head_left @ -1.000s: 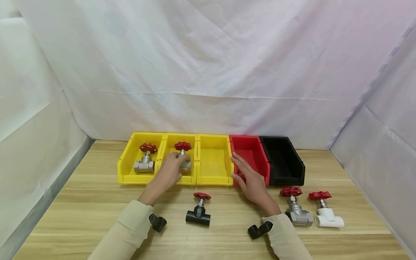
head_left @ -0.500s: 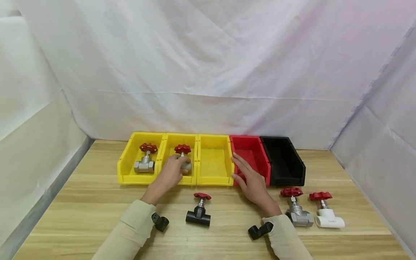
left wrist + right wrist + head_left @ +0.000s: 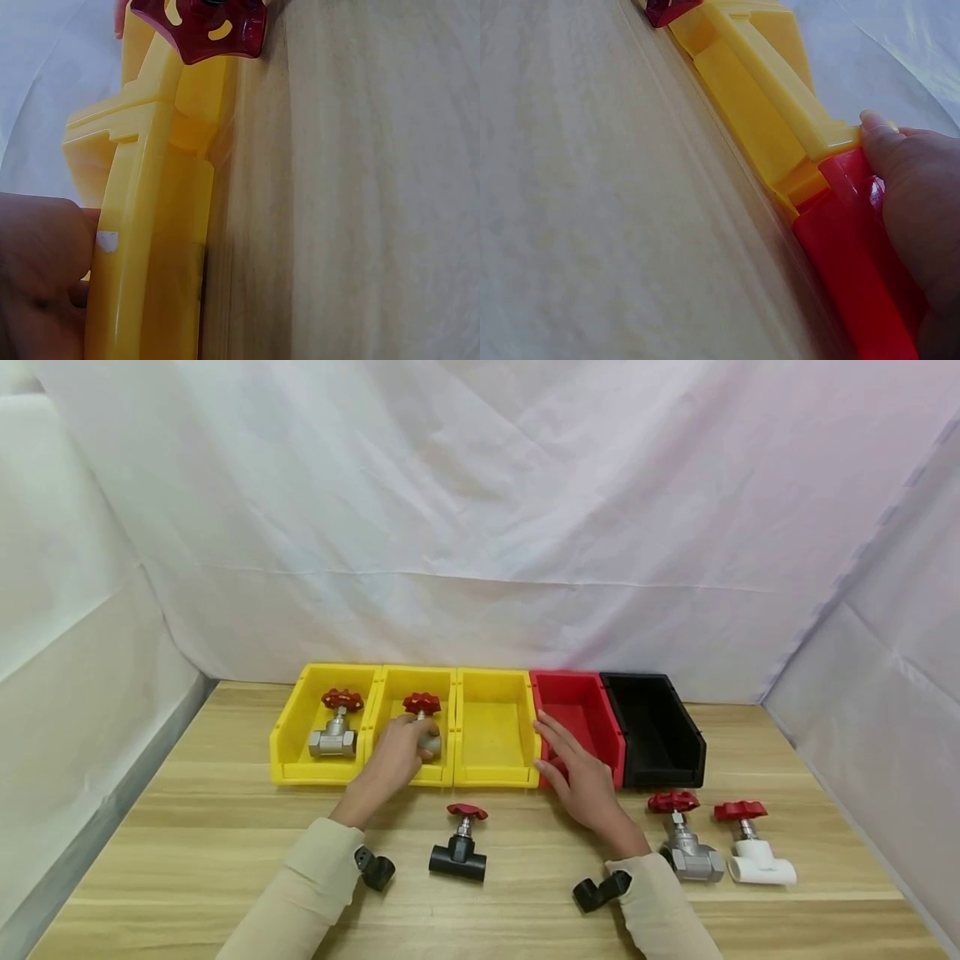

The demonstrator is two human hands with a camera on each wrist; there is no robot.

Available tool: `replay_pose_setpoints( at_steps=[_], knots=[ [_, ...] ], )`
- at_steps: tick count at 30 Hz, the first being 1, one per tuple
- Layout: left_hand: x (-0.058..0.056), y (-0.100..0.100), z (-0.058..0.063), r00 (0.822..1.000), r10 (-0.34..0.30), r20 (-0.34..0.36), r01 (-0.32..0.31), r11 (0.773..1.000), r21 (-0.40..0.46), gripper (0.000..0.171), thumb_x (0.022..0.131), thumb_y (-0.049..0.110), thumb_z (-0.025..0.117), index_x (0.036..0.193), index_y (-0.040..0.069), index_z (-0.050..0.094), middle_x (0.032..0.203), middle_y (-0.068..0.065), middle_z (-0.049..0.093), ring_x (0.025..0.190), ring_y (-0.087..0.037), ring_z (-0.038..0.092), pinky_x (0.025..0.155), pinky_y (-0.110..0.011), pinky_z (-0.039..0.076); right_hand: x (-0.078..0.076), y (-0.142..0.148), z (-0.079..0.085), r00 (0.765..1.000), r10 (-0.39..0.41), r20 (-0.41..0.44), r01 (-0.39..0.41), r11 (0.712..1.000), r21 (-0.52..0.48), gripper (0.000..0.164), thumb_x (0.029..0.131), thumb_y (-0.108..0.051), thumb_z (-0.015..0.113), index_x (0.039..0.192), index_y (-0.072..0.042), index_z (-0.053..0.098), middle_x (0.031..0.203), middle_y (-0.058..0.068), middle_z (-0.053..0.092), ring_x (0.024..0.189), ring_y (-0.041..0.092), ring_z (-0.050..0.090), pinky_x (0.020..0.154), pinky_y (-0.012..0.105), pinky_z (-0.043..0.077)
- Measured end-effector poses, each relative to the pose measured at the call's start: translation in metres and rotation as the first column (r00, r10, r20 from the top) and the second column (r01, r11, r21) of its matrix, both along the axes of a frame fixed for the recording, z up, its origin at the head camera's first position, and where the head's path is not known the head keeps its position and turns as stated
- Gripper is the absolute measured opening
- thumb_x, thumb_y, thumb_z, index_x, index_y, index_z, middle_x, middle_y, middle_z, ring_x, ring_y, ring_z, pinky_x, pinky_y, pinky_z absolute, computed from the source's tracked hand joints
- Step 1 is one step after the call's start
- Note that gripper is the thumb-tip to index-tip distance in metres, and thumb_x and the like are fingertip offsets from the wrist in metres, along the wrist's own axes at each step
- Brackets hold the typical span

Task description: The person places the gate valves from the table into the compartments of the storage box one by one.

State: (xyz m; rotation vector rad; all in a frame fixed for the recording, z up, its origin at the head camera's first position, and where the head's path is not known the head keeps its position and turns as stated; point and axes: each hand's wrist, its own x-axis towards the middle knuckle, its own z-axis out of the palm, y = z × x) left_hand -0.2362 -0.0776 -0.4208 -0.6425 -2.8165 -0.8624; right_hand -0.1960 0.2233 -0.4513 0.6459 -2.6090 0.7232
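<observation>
Holding the grey valve [image 3: 432, 744] inside the second bin [image 3: 431, 776], counting from the left. Clamping its body with the left hand [image 3: 392, 753], curling the fingers over it. Leaving the body's right end showing past the fingertips, and the red handwheel [image 3: 422, 702] standing free beyond the grip, toward the back of the bin. Hiding the underside; not showing whether touching the bin's floor or hanging just above.

Probably settling the valve in place, or perhaps only steadying it; not being able to tell which. Calling, by judgement, for gripping the body rather than the handwheel, for staying clear of the side walls, and for loosening the fingers only after feeling firm support beneath.

Resting the right hand [image 3: 583, 781] on the adjoining rims of the third bin [image 3: 491, 735] and the red bin [image 3: 573, 718], spreading thumb from mostly straight fingers. Likely bracing the row; best pressing lightly, to avoid shifting it.

Farther out, seeing a steel valve [image 3: 332, 741] lying in the first bin [image 3: 300, 773], and the black bin [image 3: 656, 735] ending the row. Nearer, seeing a black valve [image 3: 458, 862] on the table [image 3: 225, 827] between the forearms, and a white valve [image 3: 761, 867] well to the right.
</observation>
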Motion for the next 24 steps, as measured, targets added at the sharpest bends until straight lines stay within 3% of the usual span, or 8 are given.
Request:
replay_pose_setpoints(
  at_steps=[7, 19, 24],
  knots=[
    [-0.0034, 0.0013, 0.0024, 1.0, -0.008, -0.022, 0.008, 1.0, -0.012, 0.026, 0.079, -0.011, 0.066, 0.098, 0.006, 0.071, 0.092, -0.013, 0.064, 0.086, -0.031, 0.058, 0.076, -0.043, 0.052, -0.0019, 0.0011, 0.0023, 1.0, -0.009, -0.001, 0.009, 1.0, -0.004, 0.07, 0.089, -0.027, 0.069, 0.15, -0.026, 0.033, 0.155, -0.012, 0.024, 0.08, 0.006, 0.058, 0.059, 0.018, 0.05],
    [-0.0031, 0.0012, 0.0024, 1.0, -0.011, 0.008, 0.011, 1.0, -0.024, 0.024, 0.079, -0.011, 0.067, 0.095, 0.005, 0.072, 0.093, -0.012, 0.065, 0.088, -0.03, 0.059, 0.079, -0.043, 0.053, -0.0009, 0.0007, 0.0008, 1.0, -0.006, 0.028, 0.006, 1.0, 0.005, 0.069, 0.091, -0.029, 0.066, 0.151, -0.026, 0.032, 0.156, -0.011, 0.023, 0.08, 0.006, 0.059, 0.059, 0.019, 0.05],
    [-0.0008, 0.0025, 0.0028, 1.0, 0.018, 0.023, -0.017, 0.999, -0.037, 0.024, 0.081, -0.01, 0.066, 0.097, 0.007, 0.072, 0.098, -0.015, 0.063, 0.093, -0.034, 0.056, 0.08, -0.045, 0.051, -0.0003, 0.0012, -0.0002, 0.999, -0.004, 0.039, 0.004, 1.0, -0.001, 0.069, 0.091, -0.029, 0.066, 0.151, -0.026, 0.031, 0.156, -0.012, 0.023, 0.081, 0.006, 0.059, 0.062, 0.02, 0.052]
  ],
)
